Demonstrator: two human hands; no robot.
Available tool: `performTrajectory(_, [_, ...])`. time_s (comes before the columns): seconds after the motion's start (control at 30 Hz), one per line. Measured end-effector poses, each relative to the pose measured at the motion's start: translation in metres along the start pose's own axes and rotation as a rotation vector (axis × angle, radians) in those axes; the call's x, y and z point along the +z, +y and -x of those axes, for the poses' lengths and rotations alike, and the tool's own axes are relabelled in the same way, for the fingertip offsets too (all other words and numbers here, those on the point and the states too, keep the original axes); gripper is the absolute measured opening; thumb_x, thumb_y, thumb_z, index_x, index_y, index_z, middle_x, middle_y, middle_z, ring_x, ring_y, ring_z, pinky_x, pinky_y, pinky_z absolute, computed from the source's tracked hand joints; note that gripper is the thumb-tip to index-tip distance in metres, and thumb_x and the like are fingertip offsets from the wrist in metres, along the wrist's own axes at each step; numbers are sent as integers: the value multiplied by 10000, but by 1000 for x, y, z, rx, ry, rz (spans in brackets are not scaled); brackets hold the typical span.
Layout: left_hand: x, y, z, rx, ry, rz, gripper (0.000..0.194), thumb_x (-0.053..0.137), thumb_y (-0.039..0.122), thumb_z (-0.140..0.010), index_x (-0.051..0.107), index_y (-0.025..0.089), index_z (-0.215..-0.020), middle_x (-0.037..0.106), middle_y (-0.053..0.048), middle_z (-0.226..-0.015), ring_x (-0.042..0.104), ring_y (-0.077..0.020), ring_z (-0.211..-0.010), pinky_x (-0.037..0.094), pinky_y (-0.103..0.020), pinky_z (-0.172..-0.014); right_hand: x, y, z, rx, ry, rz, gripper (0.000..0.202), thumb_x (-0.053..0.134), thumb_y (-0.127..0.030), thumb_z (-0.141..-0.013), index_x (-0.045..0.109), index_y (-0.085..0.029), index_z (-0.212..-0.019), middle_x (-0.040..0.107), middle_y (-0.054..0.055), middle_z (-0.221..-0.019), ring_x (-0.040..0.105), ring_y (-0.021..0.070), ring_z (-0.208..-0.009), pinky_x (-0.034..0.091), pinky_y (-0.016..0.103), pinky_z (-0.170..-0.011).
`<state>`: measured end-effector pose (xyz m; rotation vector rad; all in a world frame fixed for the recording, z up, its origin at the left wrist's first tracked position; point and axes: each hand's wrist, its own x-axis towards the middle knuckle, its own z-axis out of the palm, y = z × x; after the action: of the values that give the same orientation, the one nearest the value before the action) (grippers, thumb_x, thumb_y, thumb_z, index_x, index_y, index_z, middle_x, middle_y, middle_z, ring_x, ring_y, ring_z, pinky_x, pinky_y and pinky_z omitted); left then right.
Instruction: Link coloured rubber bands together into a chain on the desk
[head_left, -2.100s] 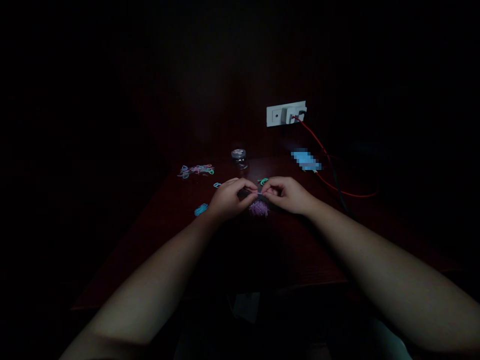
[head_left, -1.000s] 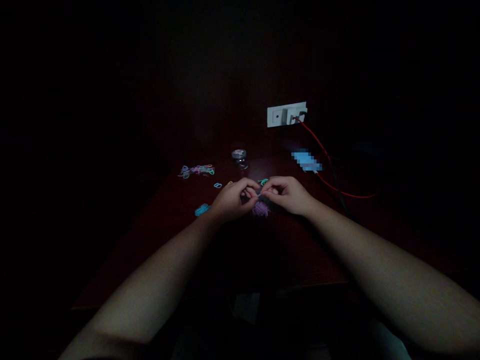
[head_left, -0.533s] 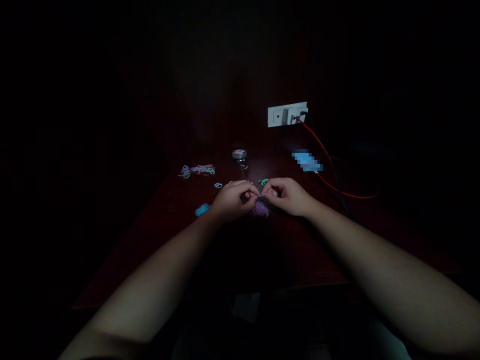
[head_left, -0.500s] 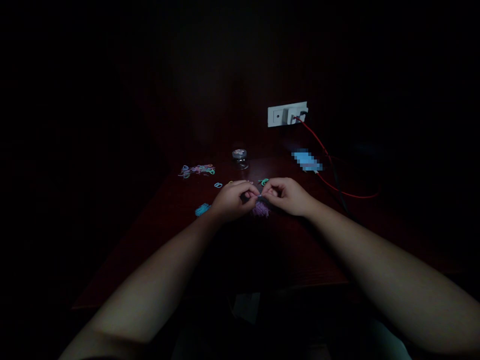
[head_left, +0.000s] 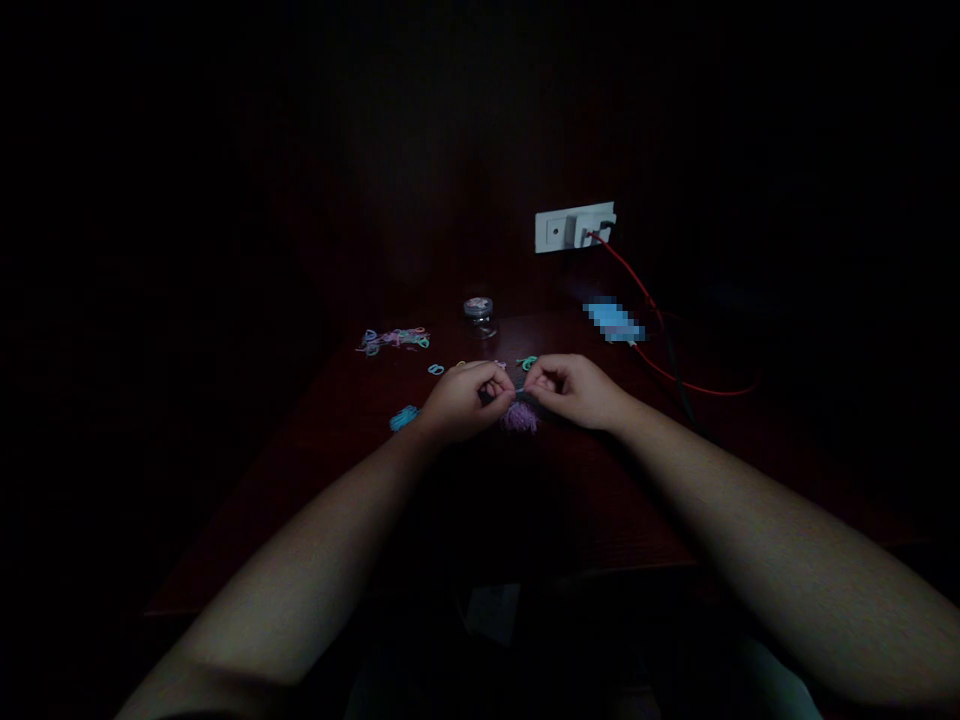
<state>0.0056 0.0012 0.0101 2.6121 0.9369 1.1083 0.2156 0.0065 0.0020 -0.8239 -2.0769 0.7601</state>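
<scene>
My left hand (head_left: 471,400) and my right hand (head_left: 571,390) face each other over the dark table, fingertips pinched. Between them runs a short, thin, pale strand (head_left: 520,390), held at both ends; its kind is too small to make out. Just below the fingertips lies a pile of purple elastic bands (head_left: 520,417). Left of my left hand sits a bunch of blue bands (head_left: 405,417), partly behind the wrist. Some green bands (head_left: 529,363) are beyond my right fingertips. Two light-blue loops (head_left: 436,370) rest past my left hand.
A small clear jar with a lid (head_left: 478,316) stands at the back. Mixed coloured bands (head_left: 394,340) are heaped at the back left. A blurred light-blue phone-like object (head_left: 613,320) lies at right, its red cable (head_left: 712,393) running to a wall socket (head_left: 555,232). The room is very dark.
My fingertips have drawn slightly apart, so a little more of the pale strand shows between them. The things on the table stay where they were.
</scene>
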Motion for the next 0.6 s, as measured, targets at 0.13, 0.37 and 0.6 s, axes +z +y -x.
performTrajectory(0.13, [0, 0, 0, 3, -2, -9, 40, 601, 201, -786, 613, 165, -772, 606, 8, -701, 556, -98, -628, 449, -225, -621, 0, 0, 0, -5, -5, 4, 125, 576, -252, -802, 606, -133, -778, 470, -28, -616, 394, 87, -547, 320, 218, -510])
performTrajectory(0.37, [0, -1, 0, -8, -10, -1, 54, 607, 217, -790, 611, 165, -777, 609, 2, -705, 556, -104, -626, 449, -230, -615, -1, -3, 0, -4, -10, 20, 91, 574, -228, -793, 594, -140, -787, 464, -33, -616, 397, 82, -545, 314, 205, -494])
performTrajectory(0.6, [0, -1, 0, -30, -28, 0, 70, 610, 239, -803, 627, 171, -798, 619, -6, -726, 568, -116, -654, 459, -242, -637, -1, -5, 0, -22, -48, 53, 135, 574, -246, -806, 625, -143, -879, 487, -28, -632, 409, 83, -531, 317, 201, -479])
